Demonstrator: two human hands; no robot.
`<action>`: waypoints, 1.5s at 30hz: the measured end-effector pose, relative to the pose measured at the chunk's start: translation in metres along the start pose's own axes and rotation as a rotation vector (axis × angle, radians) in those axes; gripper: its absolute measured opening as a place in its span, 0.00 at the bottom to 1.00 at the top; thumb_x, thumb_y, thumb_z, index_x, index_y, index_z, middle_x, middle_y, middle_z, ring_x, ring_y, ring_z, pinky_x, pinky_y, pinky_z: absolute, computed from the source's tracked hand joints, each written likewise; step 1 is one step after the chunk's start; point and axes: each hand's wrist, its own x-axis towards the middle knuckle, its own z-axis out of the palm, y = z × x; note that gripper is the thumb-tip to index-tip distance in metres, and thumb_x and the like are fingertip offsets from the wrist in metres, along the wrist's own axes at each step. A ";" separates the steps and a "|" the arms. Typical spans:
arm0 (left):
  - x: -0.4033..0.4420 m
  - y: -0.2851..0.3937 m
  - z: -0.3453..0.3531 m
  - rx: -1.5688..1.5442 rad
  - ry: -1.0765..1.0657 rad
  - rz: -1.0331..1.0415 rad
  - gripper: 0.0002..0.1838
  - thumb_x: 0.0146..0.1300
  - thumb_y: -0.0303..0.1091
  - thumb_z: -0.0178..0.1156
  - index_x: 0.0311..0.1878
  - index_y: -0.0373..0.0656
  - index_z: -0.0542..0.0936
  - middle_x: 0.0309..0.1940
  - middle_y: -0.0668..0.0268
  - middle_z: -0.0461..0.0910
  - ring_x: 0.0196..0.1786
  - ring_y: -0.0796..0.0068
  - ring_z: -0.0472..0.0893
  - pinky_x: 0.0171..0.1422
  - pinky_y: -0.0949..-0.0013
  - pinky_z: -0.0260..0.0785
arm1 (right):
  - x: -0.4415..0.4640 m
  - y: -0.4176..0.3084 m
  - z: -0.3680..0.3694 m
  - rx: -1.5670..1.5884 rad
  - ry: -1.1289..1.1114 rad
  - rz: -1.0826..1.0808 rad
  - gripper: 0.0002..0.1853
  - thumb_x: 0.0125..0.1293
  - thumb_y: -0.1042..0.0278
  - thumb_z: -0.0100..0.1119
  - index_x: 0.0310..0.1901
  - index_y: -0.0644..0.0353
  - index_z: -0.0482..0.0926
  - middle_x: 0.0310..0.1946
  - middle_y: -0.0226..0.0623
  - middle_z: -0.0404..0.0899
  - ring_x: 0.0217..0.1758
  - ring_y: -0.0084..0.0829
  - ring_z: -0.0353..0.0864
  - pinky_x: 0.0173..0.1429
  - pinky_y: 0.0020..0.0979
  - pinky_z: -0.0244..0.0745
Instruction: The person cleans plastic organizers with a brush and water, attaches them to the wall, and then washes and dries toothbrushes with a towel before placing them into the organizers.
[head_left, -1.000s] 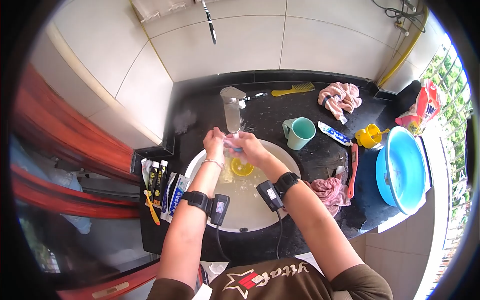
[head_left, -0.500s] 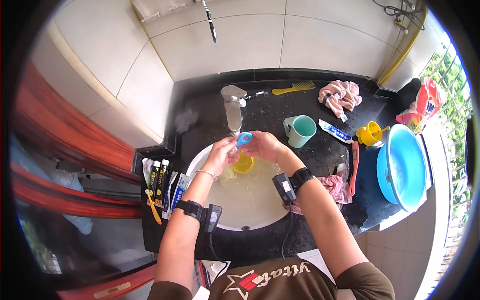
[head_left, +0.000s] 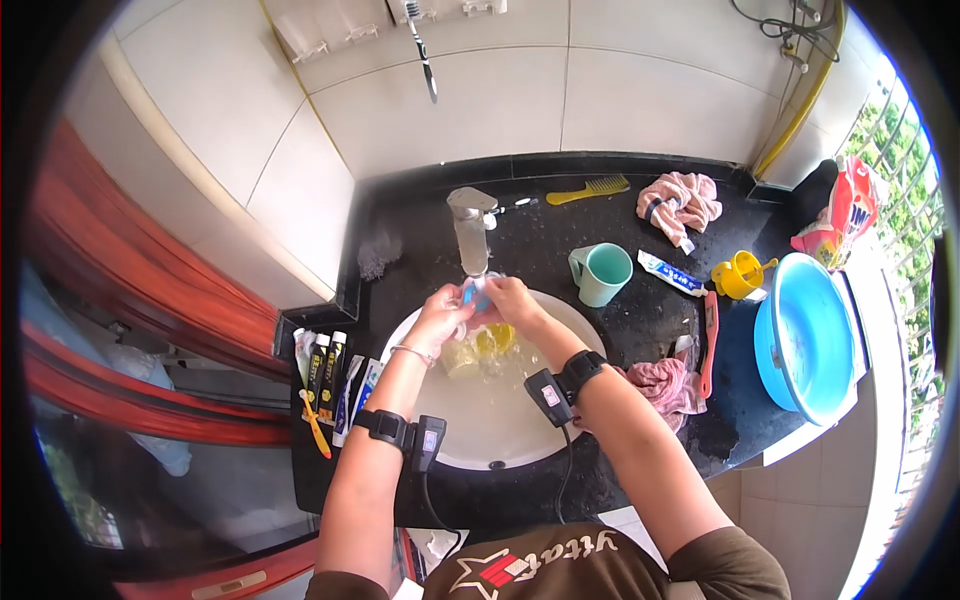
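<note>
Under the faucet point(head_left: 469, 235), both hands hold a small blue plastic piece with a loop-shaped end point(head_left: 475, 292). My left hand point(head_left: 440, 318) closes on it from the left and my right hand point(head_left: 508, 303) pinches it from the right. Water runs over the fingers and partly hides the piece. Below them, a yellow plastic item point(head_left: 494, 339) lies in the cloudy water of the white sink point(head_left: 490, 420). Beside it is a pale, see-through yellowish shape that I cannot make out.
Right of the sink stand a green mug point(head_left: 602, 274), a toothpaste tube point(head_left: 671, 273), a yellow cup point(head_left: 738, 274) and a blue basin point(head_left: 810, 340). A pink cloth point(head_left: 665, 388) lies by the rim. Several tubes point(head_left: 325, 365) and a yellow toothbrush point(head_left: 315, 425) lie left. A yellow comb point(head_left: 588, 190) lies behind.
The blue piece has moved under the running water, and its loop has turned and is less visible. My right hand has drawn in closer to the left. Water now splashes in the sink.
</note>
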 end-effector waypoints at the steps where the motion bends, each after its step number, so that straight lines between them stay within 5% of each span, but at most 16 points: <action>1: -0.005 0.004 -0.002 0.070 -0.002 -0.061 0.11 0.61 0.32 0.58 0.45 0.42 0.71 0.34 0.67 0.76 0.37 0.78 0.79 0.39 0.74 0.71 | 0.000 -0.006 -0.003 -0.003 -0.004 -0.007 0.20 0.67 0.56 0.47 0.36 0.70 0.78 0.26 0.40 0.79 0.27 0.28 0.81 0.34 0.26 0.78; 3: -0.017 0.009 -0.011 0.123 -0.050 -0.118 0.09 0.60 0.31 0.58 0.42 0.41 0.74 0.36 0.66 0.76 0.38 0.76 0.78 0.39 0.73 0.71 | -0.002 -0.025 -0.015 -0.653 -0.123 0.019 0.14 0.63 0.62 0.53 0.37 0.66 0.78 0.29 0.38 0.80 0.33 0.31 0.83 0.38 0.30 0.78; 4: -0.019 0.009 -0.019 0.124 -0.044 -0.111 0.09 0.60 0.31 0.58 0.42 0.41 0.74 0.36 0.66 0.76 0.38 0.76 0.78 0.39 0.73 0.71 | -0.004 -0.037 -0.016 -1.044 0.037 -0.255 0.10 0.58 0.65 0.56 0.38 0.61 0.79 0.32 0.37 0.81 0.36 0.36 0.82 0.41 0.34 0.76; 6: -0.022 0.004 -0.037 -0.360 0.027 -0.151 0.08 0.59 0.32 0.59 0.40 0.42 0.77 0.36 0.66 0.76 0.36 0.75 0.76 0.40 0.73 0.70 | -0.012 -0.074 -0.007 -1.021 0.454 -0.542 0.08 0.57 0.69 0.54 0.38 0.58 0.78 0.34 0.37 0.80 0.37 0.40 0.80 0.42 0.36 0.75; 8: -0.029 0.023 -0.036 -0.501 0.232 -0.130 0.09 0.58 0.36 0.60 0.40 0.44 0.78 0.33 0.68 0.76 0.32 0.80 0.73 0.36 0.75 0.63 | -0.011 -0.101 -0.003 -1.036 0.478 -0.941 0.08 0.58 0.71 0.52 0.39 0.57 0.78 0.34 0.37 0.80 0.37 0.41 0.79 0.39 0.37 0.75; 13: -0.024 0.055 -0.041 -0.179 0.123 0.029 0.11 0.58 0.38 0.61 0.39 0.43 0.77 0.31 0.73 0.76 0.35 0.82 0.75 0.40 0.79 0.63 | -0.014 -0.102 -0.007 -1.252 0.496 -0.906 0.17 0.51 0.76 0.52 0.44 0.52 0.77 0.32 0.32 0.76 0.34 0.37 0.77 0.36 0.35 0.76; 17: -0.022 0.067 -0.028 -0.270 0.054 0.120 0.08 0.62 0.35 0.58 0.41 0.42 0.76 0.32 0.70 0.77 0.36 0.81 0.76 0.42 0.75 0.68 | -0.019 -0.091 -0.016 -1.351 0.420 -0.788 0.17 0.52 0.75 0.53 0.46 0.51 0.77 0.33 0.33 0.76 0.36 0.36 0.77 0.36 0.36 0.76; 21: -0.024 0.081 -0.010 -0.380 0.119 0.093 0.10 0.62 0.36 0.56 0.44 0.43 0.74 0.37 0.68 0.77 0.41 0.77 0.77 0.47 0.72 0.68 | -0.031 -0.103 -0.015 -1.317 0.447 -0.901 0.16 0.52 0.71 0.58 0.45 0.53 0.77 0.35 0.37 0.77 0.36 0.40 0.77 0.43 0.39 0.73; 24: -0.017 0.085 -0.008 -0.417 0.040 0.114 0.13 0.64 0.39 0.55 0.49 0.45 0.73 0.41 0.66 0.77 0.44 0.76 0.77 0.48 0.71 0.68 | -0.046 -0.106 0.005 -1.125 0.364 -0.881 0.13 0.53 0.69 0.59 0.42 0.55 0.78 0.37 0.37 0.78 0.37 0.41 0.78 0.45 0.37 0.73; 26: -0.017 0.090 0.001 -0.401 0.022 0.136 0.13 0.65 0.39 0.53 0.50 0.45 0.72 0.41 0.66 0.78 0.43 0.76 0.77 0.46 0.72 0.69 | -0.050 -0.104 0.020 -0.916 0.141 -0.499 0.12 0.55 0.69 0.57 0.43 0.56 0.79 0.37 0.40 0.80 0.38 0.43 0.79 0.45 0.35 0.74; 28: -0.016 0.094 0.005 -0.297 0.030 0.233 0.12 0.65 0.38 0.52 0.48 0.45 0.72 0.41 0.65 0.78 0.42 0.77 0.77 0.45 0.73 0.69 | -0.045 -0.101 0.020 -0.780 0.062 -0.405 0.15 0.56 0.70 0.54 0.46 0.61 0.78 0.36 0.41 0.81 0.38 0.39 0.81 0.44 0.31 0.74; 31: -0.022 0.100 0.007 -0.232 0.054 0.275 0.09 0.66 0.38 0.51 0.45 0.45 0.73 0.40 0.66 0.77 0.40 0.78 0.77 0.45 0.74 0.69 | -0.041 -0.102 0.020 0.033 -0.070 -0.106 0.18 0.57 0.71 0.54 0.50 0.67 0.75 0.37 0.37 0.80 0.38 0.26 0.80 0.45 0.25 0.73; 34: -0.032 0.104 0.007 -0.190 0.074 0.303 0.08 0.66 0.37 0.51 0.43 0.46 0.72 0.41 0.68 0.76 0.39 0.79 0.76 0.44 0.75 0.69 | -0.046 -0.113 0.025 0.082 -0.049 0.010 0.17 0.61 0.70 0.53 0.51 0.66 0.73 0.40 0.37 0.78 0.41 0.26 0.79 0.49 0.25 0.72; 42: -0.056 0.108 -0.031 -0.581 -0.065 0.219 0.11 0.63 0.42 0.55 0.45 0.50 0.73 0.48 0.66 0.75 0.52 0.69 0.74 0.56 0.57 0.66 | -0.037 -0.107 0.032 0.022 -0.012 -0.121 0.14 0.63 0.70 0.55 0.49 0.65 0.75 0.35 0.32 0.79 0.34 0.18 0.74 0.43 0.21 0.71; 45: -0.053 0.105 -0.035 -0.474 -0.029 0.218 0.13 0.62 0.43 0.56 0.46 0.49 0.73 0.47 0.66 0.75 0.51 0.69 0.75 0.52 0.59 0.70 | -0.024 -0.094 0.033 -0.214 0.032 -0.336 0.12 0.61 0.70 0.58 0.44 0.67 0.79 0.29 0.29 0.79 0.29 0.14 0.71 0.36 0.18 0.69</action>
